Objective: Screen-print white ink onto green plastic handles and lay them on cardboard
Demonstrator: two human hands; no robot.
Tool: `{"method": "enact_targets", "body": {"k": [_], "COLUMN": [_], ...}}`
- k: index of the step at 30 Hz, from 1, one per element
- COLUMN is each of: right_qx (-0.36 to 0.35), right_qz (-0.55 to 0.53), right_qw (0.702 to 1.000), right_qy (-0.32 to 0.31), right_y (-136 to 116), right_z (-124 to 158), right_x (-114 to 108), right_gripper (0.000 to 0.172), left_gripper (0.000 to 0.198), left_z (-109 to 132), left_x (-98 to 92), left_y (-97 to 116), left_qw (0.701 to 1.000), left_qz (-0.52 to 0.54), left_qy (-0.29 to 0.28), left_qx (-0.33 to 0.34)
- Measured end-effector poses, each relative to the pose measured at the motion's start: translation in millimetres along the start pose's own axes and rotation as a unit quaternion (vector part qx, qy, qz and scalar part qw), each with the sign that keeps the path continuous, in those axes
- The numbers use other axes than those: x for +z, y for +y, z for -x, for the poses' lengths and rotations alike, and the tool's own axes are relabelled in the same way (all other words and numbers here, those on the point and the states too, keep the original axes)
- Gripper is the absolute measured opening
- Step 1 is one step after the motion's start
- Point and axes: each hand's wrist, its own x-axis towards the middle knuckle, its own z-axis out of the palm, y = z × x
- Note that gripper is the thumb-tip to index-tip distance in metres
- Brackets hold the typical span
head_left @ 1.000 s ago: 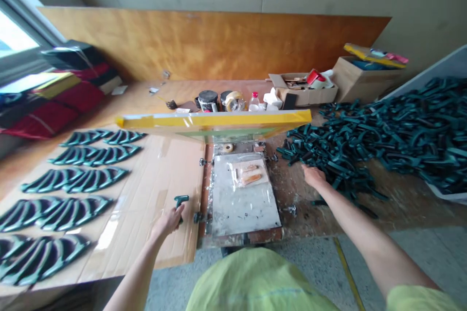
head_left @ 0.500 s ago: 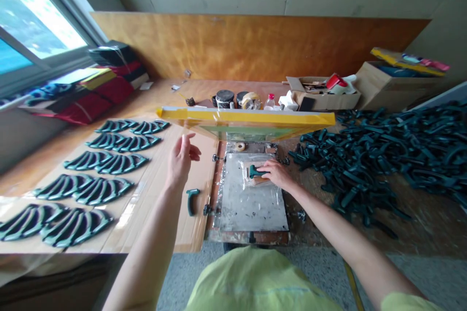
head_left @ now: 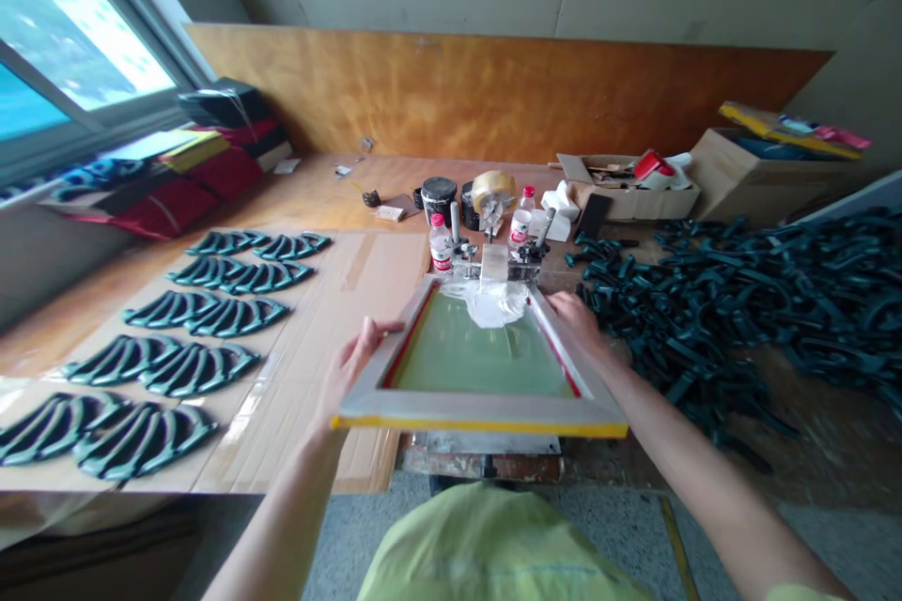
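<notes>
A screen-printing frame (head_left: 479,413) with green mesh and a yellow front edge lies lowered over the print base. White ink (head_left: 491,302) is smeared at its far end. My left hand (head_left: 356,359) grips the frame's left rail, thumb on top. My right hand (head_left: 576,317) rests on the right rail near the far corner, fingers curled over it. The dark green part placed on the base is hidden under the screen.
Rows of dark green curved plastic parts (head_left: 190,319) lie on cardboard (head_left: 352,300) at the left. A big heap of the same parts (head_left: 739,300) fills the right. Bottles (head_left: 441,244), an ink tin (head_left: 439,197), tape (head_left: 491,188) and cardboard boxes (head_left: 627,192) stand behind the frame.
The raised screen frame has come down flat over the base. My right hand left the green part on the base; both hands now hold the frame's side rails.
</notes>
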Motion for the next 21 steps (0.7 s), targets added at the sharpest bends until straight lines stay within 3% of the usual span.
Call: {"method": "enact_targets", "body": {"k": [2,4,6,9,13,17,21], "right_qx": [-0.007,-0.062,-0.119,-0.102,-0.076,-0.206,-0.288], "right_qz": [-0.009,-0.016,0.009,0.083,0.133,0.103,0.064], "right_qw": [0.998,0.993,0.99,0.991,0.983,0.969,0.943], "right_qy": [0.064,0.099,0.074,-0.014,-0.097,-0.092,-0.155], "right_y": [-2.0,-18.2,-41.1,-66.9,-70.1,-57.6,-49.9], "right_z": [-22.9,-46.1,-65.5,-81.4,-68.3,-26.9,-9.6], "right_x": [-14.0,-16.3,-9.4,7.0,24.9,27.2,8.2], "right_gripper": [0.035,0.045,0.054,0.037,0.013,0.018,0.026], "left_gripper": [0.067,0.082,0.093,0.092,0.085,0.082,0.079], "left_z": [13.3,17.9,15.8,8.2,4.4,7.2,8.7], "left_x": [-3.2,-1.1,3.4,7.6,5.6,4.4,5.3], "left_y": [-35.3,-72.2,-105.1,-138.0,-150.7,-148.0,-147.5], "left_qw": [0.995,0.991,0.992,0.994,0.994,0.993,0.992], "left_qz": [0.014,0.031,0.034,0.022,0.009,0.017,0.017], "left_qy": [-0.04,-0.047,-0.036,-0.036,-0.038,-0.041,-0.037], "left_qx": [-0.086,-0.12,-0.116,-0.098,-0.098,-0.112,-0.116]}}
